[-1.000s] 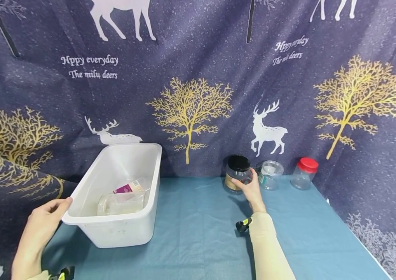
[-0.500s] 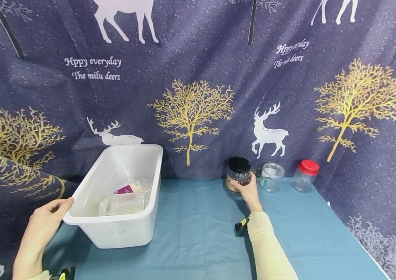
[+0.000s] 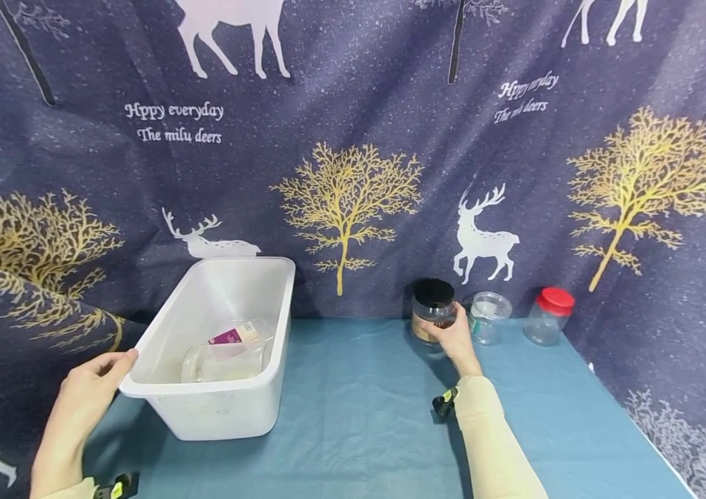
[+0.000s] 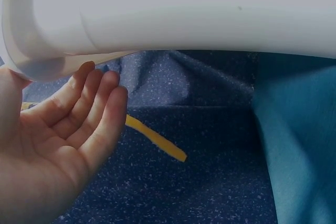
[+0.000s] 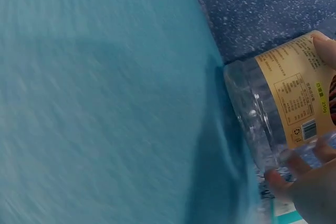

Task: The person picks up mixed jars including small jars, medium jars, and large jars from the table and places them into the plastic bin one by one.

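My right hand [image 3: 457,341] grips a clear plastic jar [image 3: 434,310] with a black lid and a tan label, at the back of the table. In the right wrist view the thumb lies on the label [image 5: 294,93] and the fingers curl round the opposite side. My left hand [image 3: 87,395] pinches the near left corner of a white plastic tub [image 3: 215,409], its thumb at the rim and its fingers beneath, as the left wrist view shows. Inside the tub lie a clear jar [image 3: 228,364] on its side and another clear container with a purple and white label [image 3: 237,334].
Right of the held jar stand a clear jar [image 3: 488,317] with a clear lid and a jar with a red lid [image 3: 553,312]. A dark blue cloth printed with deer and trees hangs behind the teal-covered table [image 3: 365,416].
The black-lidded jar sits slightly higher relative to its neighbours, still in my right hand. My left hand keeps its place at the tub's corner. The head view has shifted a little.
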Tool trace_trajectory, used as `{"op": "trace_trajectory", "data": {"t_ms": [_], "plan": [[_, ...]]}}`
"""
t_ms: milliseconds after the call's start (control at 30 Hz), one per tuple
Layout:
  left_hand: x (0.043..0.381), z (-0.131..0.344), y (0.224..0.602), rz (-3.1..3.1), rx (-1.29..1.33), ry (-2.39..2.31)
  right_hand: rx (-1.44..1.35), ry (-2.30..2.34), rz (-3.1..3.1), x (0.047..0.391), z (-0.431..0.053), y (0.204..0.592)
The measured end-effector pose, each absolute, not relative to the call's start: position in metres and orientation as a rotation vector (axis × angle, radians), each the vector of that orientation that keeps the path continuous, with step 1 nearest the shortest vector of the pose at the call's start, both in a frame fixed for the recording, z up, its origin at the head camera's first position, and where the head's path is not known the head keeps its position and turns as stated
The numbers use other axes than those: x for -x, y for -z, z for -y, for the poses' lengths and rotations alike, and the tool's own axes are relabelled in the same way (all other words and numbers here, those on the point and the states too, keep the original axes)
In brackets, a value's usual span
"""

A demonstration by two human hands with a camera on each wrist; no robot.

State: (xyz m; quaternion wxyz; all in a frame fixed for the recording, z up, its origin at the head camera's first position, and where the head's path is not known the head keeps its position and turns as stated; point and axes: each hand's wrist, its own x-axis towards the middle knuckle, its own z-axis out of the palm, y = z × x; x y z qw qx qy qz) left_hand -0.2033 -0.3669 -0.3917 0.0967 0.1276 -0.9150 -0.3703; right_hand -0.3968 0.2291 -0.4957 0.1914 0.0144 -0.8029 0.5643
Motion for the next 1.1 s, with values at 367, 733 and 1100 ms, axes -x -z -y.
{"op": "trace_trajectory", "data": {"t_ms": [367, 733, 1100], "plan": [[0.207, 0.364, 0.392, 2.72, -0.351, 1.109, -0.185, -1.549, 2.292, 0.391, -0.236, 0.464], [0.203, 0.367, 0.392, 2.735, -0.38, 1.1, -0.458, -1.297, 2.376, 0.382, -0.211, 0.424], [0.202, 0.365, 0.391, 2.723, -0.373, 1.094, -0.707, -1.096, 2.374, 0.369, -0.169, 0.366]]}}
